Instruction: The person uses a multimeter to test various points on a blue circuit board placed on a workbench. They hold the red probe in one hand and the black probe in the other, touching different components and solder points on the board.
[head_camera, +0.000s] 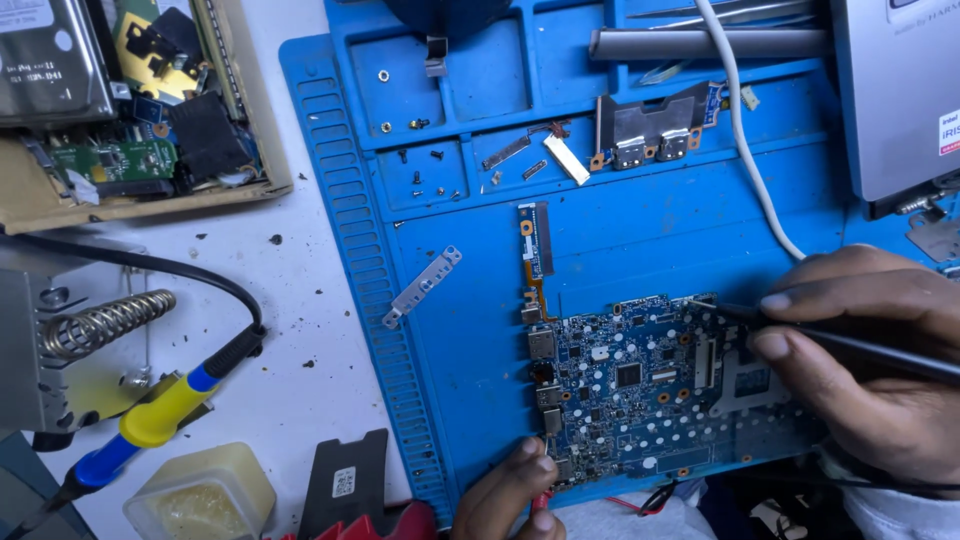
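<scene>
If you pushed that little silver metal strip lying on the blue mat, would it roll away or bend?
The silver metal strip looks flat, so it would probably slide, not roll. It seems thin and small, so likely very light. Being metal with holes, it is probably fairly stiff, though it might bend if forced. The ribbed edge of the blue mat under it might snag it.

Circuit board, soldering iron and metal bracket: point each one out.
Circuit board (630, 390), head view: on the blue board's middle, left of the black chip.
Soldering iron (160, 410), head view: on its yellow grip.
Metal bracket (422, 287), head view: on the strip's middle, lying on the blue mat (640, 230).
</scene>
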